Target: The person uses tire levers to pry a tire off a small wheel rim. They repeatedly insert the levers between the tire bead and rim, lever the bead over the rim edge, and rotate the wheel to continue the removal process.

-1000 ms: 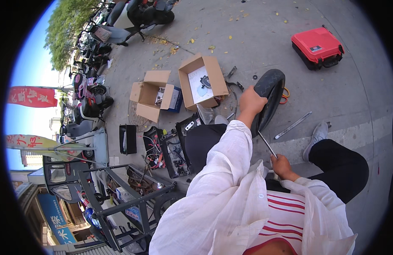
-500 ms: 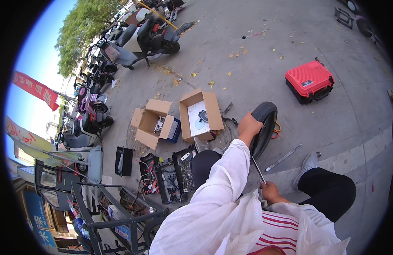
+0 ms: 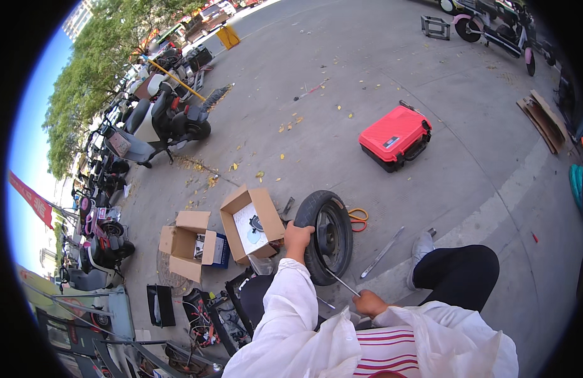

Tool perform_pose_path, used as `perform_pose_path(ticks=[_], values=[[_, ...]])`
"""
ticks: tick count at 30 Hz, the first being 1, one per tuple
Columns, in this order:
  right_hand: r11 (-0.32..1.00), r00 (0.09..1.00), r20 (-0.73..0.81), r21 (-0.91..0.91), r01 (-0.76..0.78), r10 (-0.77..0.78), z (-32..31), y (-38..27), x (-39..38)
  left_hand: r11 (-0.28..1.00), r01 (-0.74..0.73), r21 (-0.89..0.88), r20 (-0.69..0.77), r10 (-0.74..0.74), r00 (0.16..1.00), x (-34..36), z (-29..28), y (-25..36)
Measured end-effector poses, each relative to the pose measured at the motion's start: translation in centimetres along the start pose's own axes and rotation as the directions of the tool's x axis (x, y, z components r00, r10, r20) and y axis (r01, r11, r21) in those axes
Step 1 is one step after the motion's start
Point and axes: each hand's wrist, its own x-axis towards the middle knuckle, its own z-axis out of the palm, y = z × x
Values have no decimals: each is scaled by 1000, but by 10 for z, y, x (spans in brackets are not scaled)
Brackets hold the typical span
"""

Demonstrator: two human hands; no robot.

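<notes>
My left hand (image 3: 297,234) grips the upper left side of an upright black tyre (image 3: 315,211) around a dark wheel rim (image 3: 326,238). My right hand (image 3: 369,302) is closed on a long metal lever (image 3: 345,283), whose far end meets the bottom of the wheel at the rim edge. Orange-handled scissors (image 3: 360,216) lie just right of the tyre, and a flat metal bar (image 3: 379,255) lies on the pavement further right. Two open cardboard boxes (image 3: 233,205) (image 3: 194,268) with parts inside stand left of the tyre.
A red hard case (image 3: 392,132) sits ahead. Black trays of parts (image 3: 197,315) lie at lower left near a metal frame. Parked scooters (image 3: 153,126) line the left side; more (image 3: 499,28) stand at upper right, with flattened cardboard (image 3: 542,123) at the right edge.
The view has swung up and rightward, showing more pavement and scooters. The wheel has turned, so its rim now shows more fully. Both hands keep their holds on tyre and lever.
</notes>
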Motion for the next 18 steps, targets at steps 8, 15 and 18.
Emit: perform_pose_path(ticks=[8,15,18], values=[[996,997,-66,-89,28,-33,1,3,-9,984,68,-162,-17,-72,997,4,-1,-25],[992,984,-161,-106,60,-77,5,19,-8,981,44,-191,-48,-54,997,-9,0,-9],[992,973,-207,-102,78,-98,10,26,-6,979,41,-200,-56,-54,997,-9,5,-12]])
